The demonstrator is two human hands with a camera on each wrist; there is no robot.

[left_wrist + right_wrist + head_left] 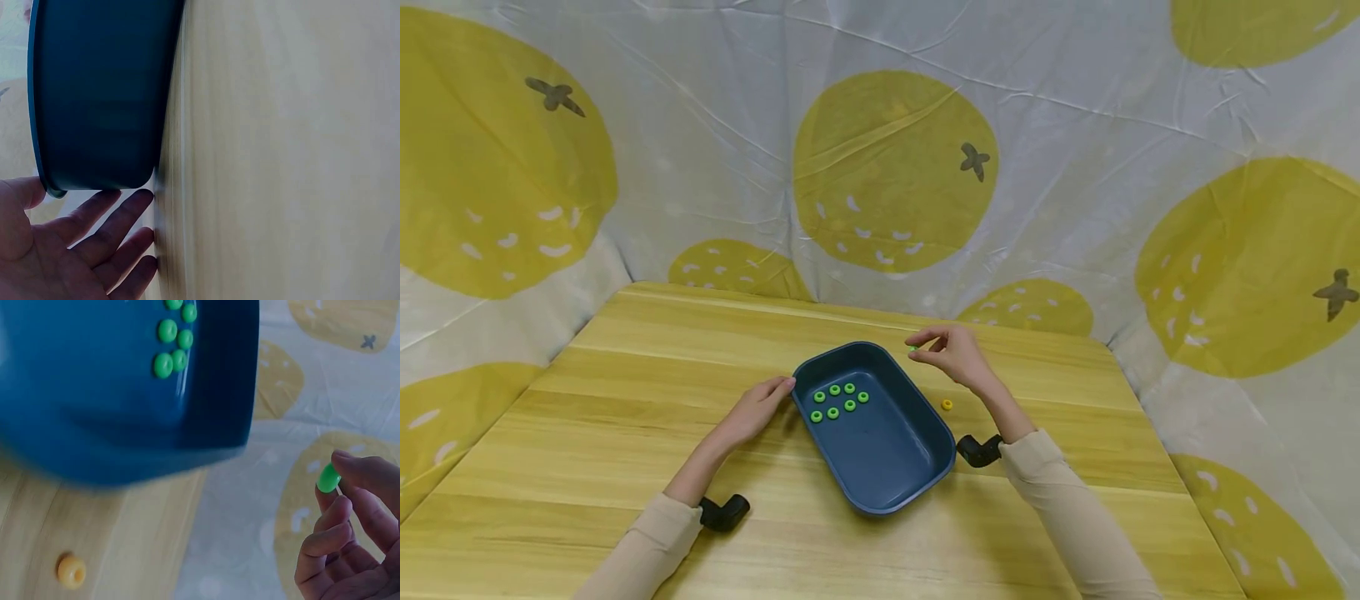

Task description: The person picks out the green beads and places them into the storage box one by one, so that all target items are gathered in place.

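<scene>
A dark blue plastic basin (880, 450) sits at an angle on the table, with several green ring-shaped beads (850, 406) lying flat near its far left side. My left hand (758, 411) holds the basin's left rim, thumb at the lip and spread fingers (106, 244) along the outer wall. Beyond the basin's far right side, my right hand (953, 354) is raised, pinching one green bead (329, 478) between thumb and fingertip. An orange ring-shaped bead (947, 405) lies on the table right of the basin; the right wrist view shows its hole.
The wooden table (625, 400) extends around the basin on all sides. A pale cloth (730, 150) printed with yellow fruit hangs behind and beside it. A black wrist mount (979, 451) on my right arm sits close to the basin's right edge; another black mount (725, 512) is on the left.
</scene>
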